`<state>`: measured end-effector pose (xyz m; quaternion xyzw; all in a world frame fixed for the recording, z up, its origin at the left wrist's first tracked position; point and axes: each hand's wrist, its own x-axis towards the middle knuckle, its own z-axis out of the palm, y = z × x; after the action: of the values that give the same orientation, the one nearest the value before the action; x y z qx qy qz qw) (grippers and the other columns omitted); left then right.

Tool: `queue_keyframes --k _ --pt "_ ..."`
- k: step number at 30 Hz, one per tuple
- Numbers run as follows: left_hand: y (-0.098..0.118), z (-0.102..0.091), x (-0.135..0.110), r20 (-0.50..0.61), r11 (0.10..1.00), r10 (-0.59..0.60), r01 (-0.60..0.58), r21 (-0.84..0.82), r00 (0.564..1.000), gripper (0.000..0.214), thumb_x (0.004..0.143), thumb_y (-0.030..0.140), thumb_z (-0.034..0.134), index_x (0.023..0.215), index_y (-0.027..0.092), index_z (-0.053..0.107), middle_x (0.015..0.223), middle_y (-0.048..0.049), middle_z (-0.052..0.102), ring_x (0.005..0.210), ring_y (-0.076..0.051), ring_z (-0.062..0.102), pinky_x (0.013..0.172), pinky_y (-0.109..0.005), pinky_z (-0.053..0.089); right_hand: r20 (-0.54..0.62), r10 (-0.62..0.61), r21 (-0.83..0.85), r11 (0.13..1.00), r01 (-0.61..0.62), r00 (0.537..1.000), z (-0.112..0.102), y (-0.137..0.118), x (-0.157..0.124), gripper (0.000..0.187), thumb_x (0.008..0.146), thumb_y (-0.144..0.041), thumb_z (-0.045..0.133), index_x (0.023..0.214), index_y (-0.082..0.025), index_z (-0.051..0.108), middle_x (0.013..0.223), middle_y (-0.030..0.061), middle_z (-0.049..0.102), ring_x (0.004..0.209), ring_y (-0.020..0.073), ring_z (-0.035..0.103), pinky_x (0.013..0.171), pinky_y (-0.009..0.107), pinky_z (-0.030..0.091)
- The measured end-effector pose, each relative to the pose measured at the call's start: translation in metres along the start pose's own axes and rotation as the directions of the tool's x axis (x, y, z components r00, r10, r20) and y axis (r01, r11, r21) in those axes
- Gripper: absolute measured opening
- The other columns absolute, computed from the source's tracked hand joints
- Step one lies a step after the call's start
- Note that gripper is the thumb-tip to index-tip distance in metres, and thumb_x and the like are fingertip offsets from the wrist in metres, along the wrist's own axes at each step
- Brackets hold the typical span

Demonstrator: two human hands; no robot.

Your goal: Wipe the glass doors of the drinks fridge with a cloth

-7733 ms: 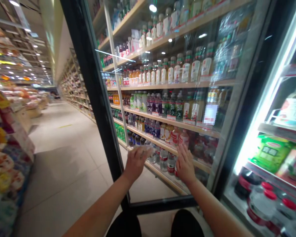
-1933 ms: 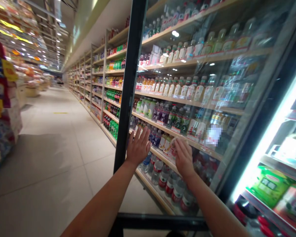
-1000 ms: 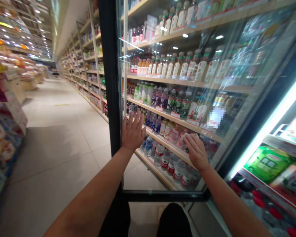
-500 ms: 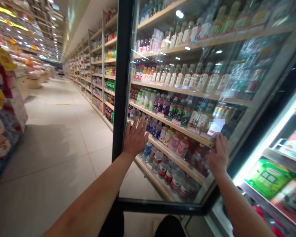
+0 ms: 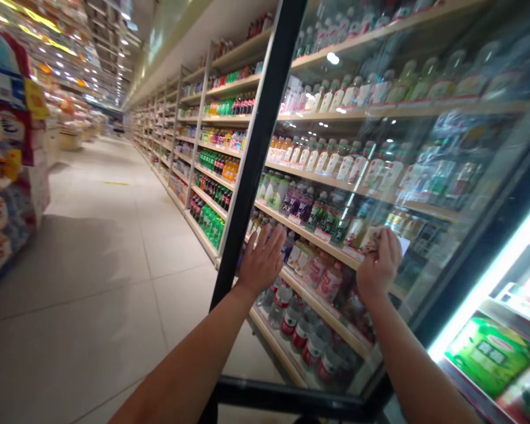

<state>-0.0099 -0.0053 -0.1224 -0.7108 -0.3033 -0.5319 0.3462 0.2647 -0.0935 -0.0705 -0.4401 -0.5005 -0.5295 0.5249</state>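
My left hand (image 5: 261,262) rests with fingers spread on the glass door, beside its black frame (image 5: 261,135). My right hand (image 5: 380,265) is closed around a crumpled, light-coloured cloth (image 5: 370,240) held against the same glass. A small white patch (image 5: 404,244) shows just right of the right hand's fingers; I cannot tell if it is paper or a reflection. The door stands swung open, and shelves of bottles appear through or in the glass.
On the right is a lit cooler interior with a green package (image 5: 490,356) on its shelf. Shelving with bottles (image 5: 212,227) lines the aisle beyond the door. Stacked goods (image 5: 13,194) stand on the left, across the tiled floor (image 5: 115,282).
The view has shifted, so the door frame appears farther right and more tilted. My right hand has moved left across the glass with the cloth. My left hand stays near the frame.
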Motion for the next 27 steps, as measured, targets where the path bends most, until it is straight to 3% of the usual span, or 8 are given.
queue_keyframes --k 2,6,12,18,24,27 --pt "0.0 0.0 -0.001 -0.004 1.0 0.005 -0.005 -0.003 1.0 0.053 0.102 0.031 0.05 0.151 0.011 0.047 0.159 -0.009 0.041 0.156 -0.028 0.015 0.13 -0.047 0.004 0.057 -0.092 0.044 0.995 0.09 0.994 0.008 -0.022 -0.005 0.063 0.097 -0.006 0.036 0.158 -0.022 0.037 0.153 0.0131 0.051 0.148 0.0271 0.04 0.12 0.059 0.038" --pt "-0.002 0.002 -0.002 -0.021 1.0 0.011 -0.011 -0.005 1.0 0.053 0.101 0.032 0.053 0.151 0.012 0.048 0.16 -0.0078 0.038 0.157 -0.026 0.01 0.131 -0.047 0.003 0.19 -0.338 0.181 0.935 0.305 0.922 0.02 -0.06 -0.014 0.066 0.097 -0.006 0.045 0.159 -0.027 0.034 0.146 0.01 0.059 0.146 0.0237 0.043 0.12 0.052 0.041" --pt "-0.002 0.003 -0.001 -0.038 1.0 0.017 -0.017 0.003 0.999 0.052 0.101 0.029 0.051 0.15 0.012 0.049 0.159 -0.0074 0.042 0.156 -0.027 0.015 0.131 -0.048 0.005 0.081 -0.179 0.176 0.971 0.162 0.981 0.038 -0.09 0.005 0.06 0.1 -0.007 0.036 0.157 -0.027 0.038 0.149 0.0102 0.056 0.145 0.0237 0.043 0.12 0.056 0.04" --pt "-0.001 0.002 -0.003 -0.031 1.0 0.015 -0.015 0.017 0.999 0.053 0.101 0.033 0.052 0.15 0.015 0.048 0.159 -0.0072 0.042 0.157 -0.026 0.016 0.13 -0.05 0.007 0.1 -0.309 0.224 0.933 0.281 0.946 0.057 -0.122 0.02 0.061 0.1 -0.007 0.038 0.157 -0.026 0.038 0.145 0.0098 0.06 0.145 0.0219 0.043 0.12 0.052 0.04" --pt "-0.002 0.003 -0.002 -0.05 1.0 0.019 -0.018 0.009 0.999 0.05 0.101 0.031 0.051 0.148 0.013 0.05 0.16 -0.0057 0.04 0.157 -0.026 0.01 0.131 -0.049 0.004 0.012 -0.205 0.213 0.957 0.198 0.979 0.082 -0.145 0.059 0.052 0.103 -0.014 0.031 0.152 -0.021 0.048 0.144 0.0113 0.06 0.145 0.0222 0.043 0.12 0.053 0.038" --pt "-0.002 0.003 -0.003 -0.044 1.0 0.023 -0.023 0.006 0.999 0.049 0.102 0.032 0.05 0.146 0.012 0.053 0.159 -0.0064 0.041 0.157 -0.026 0.011 0.131 -0.049 0.004 0.042 -0.282 0.224 0.938 0.266 0.959 0.09 -0.159 0.071 0.049 0.103 -0.016 0.036 0.148 -0.021 0.053 0.143 0.0095 0.061 0.144 0.0213 0.043 0.121 0.049 0.038"
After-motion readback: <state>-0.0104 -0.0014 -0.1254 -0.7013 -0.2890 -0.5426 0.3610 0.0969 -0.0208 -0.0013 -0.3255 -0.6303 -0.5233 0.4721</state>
